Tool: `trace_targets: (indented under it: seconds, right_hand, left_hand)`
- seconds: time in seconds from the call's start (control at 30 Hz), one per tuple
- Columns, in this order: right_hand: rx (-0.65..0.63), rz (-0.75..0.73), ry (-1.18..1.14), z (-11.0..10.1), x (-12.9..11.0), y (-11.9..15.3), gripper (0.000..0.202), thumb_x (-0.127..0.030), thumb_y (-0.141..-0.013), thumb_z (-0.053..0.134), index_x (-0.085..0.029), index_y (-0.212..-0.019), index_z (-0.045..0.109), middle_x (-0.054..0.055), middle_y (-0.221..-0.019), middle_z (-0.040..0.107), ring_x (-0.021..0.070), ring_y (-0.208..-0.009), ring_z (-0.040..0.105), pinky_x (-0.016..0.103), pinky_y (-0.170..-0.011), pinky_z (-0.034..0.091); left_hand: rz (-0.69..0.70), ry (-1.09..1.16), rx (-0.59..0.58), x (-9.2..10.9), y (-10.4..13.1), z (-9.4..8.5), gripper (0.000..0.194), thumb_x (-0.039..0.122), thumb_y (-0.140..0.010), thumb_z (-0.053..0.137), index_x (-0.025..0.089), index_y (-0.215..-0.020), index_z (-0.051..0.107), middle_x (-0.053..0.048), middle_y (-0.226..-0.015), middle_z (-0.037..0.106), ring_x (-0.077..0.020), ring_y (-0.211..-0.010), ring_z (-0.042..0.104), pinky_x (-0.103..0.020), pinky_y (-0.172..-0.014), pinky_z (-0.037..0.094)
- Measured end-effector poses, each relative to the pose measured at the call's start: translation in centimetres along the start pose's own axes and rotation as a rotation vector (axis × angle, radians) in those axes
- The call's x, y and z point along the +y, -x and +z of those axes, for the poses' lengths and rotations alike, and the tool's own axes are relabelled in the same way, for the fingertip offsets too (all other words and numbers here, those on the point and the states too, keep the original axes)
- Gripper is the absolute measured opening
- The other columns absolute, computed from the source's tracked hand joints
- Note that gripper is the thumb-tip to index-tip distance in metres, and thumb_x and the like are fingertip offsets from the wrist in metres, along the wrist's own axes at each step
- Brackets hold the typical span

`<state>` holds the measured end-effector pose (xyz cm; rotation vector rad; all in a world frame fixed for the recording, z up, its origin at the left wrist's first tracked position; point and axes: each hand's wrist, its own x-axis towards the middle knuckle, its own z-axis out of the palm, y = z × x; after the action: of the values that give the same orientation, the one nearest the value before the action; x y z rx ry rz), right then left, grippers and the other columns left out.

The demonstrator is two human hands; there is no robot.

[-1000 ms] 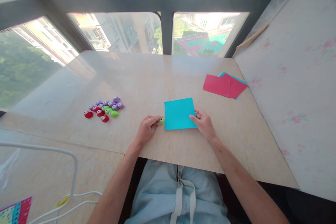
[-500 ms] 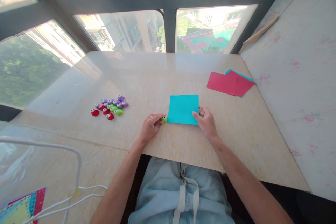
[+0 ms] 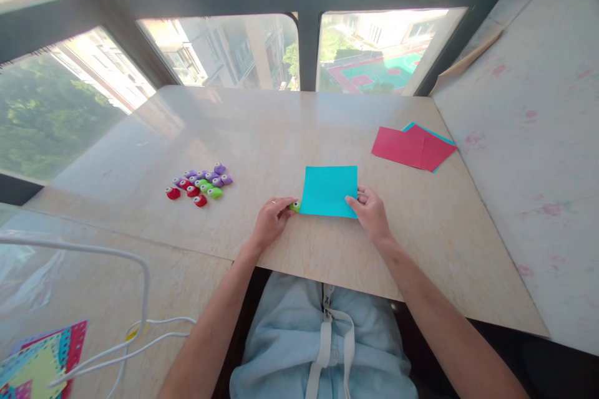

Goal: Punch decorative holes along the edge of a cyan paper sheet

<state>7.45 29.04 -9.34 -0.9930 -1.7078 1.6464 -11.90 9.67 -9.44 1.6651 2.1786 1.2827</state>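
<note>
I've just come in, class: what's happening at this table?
A person's left hand holds a small, bright green punch-like gadget at the lower left corner of a flat turquoise paper sheet. The right hand grips the sheet's right edge. Similar small red, purple and green gadgets stand grouped to the left; flat crimson paper lies at the far right.

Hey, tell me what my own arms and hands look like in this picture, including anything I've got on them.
Both forearms are bare, with no sleeve, watch or bracelet in view. Your left hand wears a thin, light-coloured ring on one finger. Your right hand is ungloved, like the left; I can't tell whether it has a ring.
</note>
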Motion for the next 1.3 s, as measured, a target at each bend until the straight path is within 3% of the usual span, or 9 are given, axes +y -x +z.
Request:
trace_targets:
  seconds: [0.43, 0.67, 0.87, 1.3]
  right_hand:
    - [-0.008, -0.051, 0.007, 0.23, 0.06, 0.17, 0.053, -0.049, -0.075, 0.069, -0.014, -0.115, 0.06, 0.014, -0.101, 0.07, 0.0238, -0.083, 0.068, 0.033, -0.068, 0.054]
    - [-0.002, -0.056, -0.003, 0.27, -0.41, 0.48, 0.052, -0.048, -0.074, 0.069, -0.014, -0.113, 0.06, 0.014, -0.101, 0.07, 0.0246, -0.086, 0.069, 0.034, -0.072, 0.056]
    - [-0.009, -0.064, -0.003, 0.13, -0.36, 0.58, 0.054, -0.048, -0.075, 0.069, -0.014, -0.115, 0.059, 0.014, -0.102, 0.07, 0.0233, -0.083, 0.068, 0.032, -0.066, 0.054]
    - [-0.022, -0.057, 0.012, 0.23, -0.2, 0.56, 0.055, -0.05, -0.076, 0.068, -0.014, -0.117, 0.058, 0.014, -0.102, 0.07, 0.0229, -0.081, 0.067, 0.032, -0.066, 0.053]
  left_hand:
    - [-0.07, 0.039, 0.032, 0.04, 0.04, -0.02, 0.026, 0.013, -0.085, 0.062, 0.021, -0.109, 0.07, -0.005, -0.093, 0.069, -0.0129, -0.078, 0.063, -0.024, -0.072, 0.052]
    - [-0.094, 0.023, 0.02, 0.16, 0.07, -0.08, 0.028, 0.011, -0.083, 0.063, 0.022, -0.109, 0.07, -0.004, -0.1, 0.07, -0.0135, -0.084, 0.063, -0.024, -0.074, 0.052]
    - [-0.025, -0.048, 0.02, 0.16, 0.08, -0.02, 0.029, 0.01, -0.085, 0.062, 0.021, -0.111, 0.069, -0.005, -0.104, 0.071, -0.0162, -0.093, 0.063, -0.028, -0.081, 0.052]
    - [-0.043, -0.061, 0.012, 0.33, 0.15, 0.04, 0.029, 0.013, -0.087, 0.061, 0.021, -0.113, 0.068, -0.006, -0.103, 0.07, -0.0167, -0.091, 0.064, -0.029, -0.081, 0.053]
